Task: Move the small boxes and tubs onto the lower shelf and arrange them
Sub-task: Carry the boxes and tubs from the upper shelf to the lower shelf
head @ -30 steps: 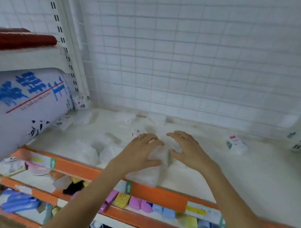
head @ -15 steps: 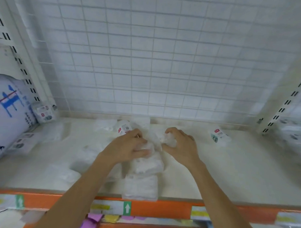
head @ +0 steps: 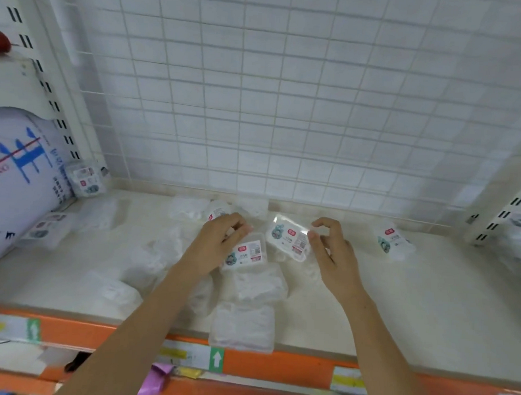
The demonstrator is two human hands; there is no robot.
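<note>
While a white wire grid panel (head: 286,94) fills the back from 10 to 2 o'clock, the cream shelf (head: 412,306) spreads below it across the whole width, edged at 6 o'clock by an orange front rail (head: 277,365) carrying price labels and a green arrow tag (head: 216,359). Slotted white uprights stand at 10 o'clock (head: 36,65) and 3 o'clock (head: 501,214). At 9 o'clock a large white sack with blue print (head: 15,177) leans beside the shelf.

Clear plastic boxes lie scattered over the shelf, many blurred: 1 at the front lip (head: 243,326), 1 behind it (head: 259,283), others toward 8 o'clock (head: 117,292), and a labelled 1 alone at 3 o'clock (head: 393,243). More labelled boxes sit at 9 o'clock (head: 85,179).

Near the centre, the left hand (head: 219,243) has its fingers curled over the top edge of a labelled box (head: 247,254) lying on the pile. The right hand (head: 328,247) pinches, with thumb and fingertips, the right edge of a second labelled box (head: 290,238), tilted and lifted just beside the first.
</note>
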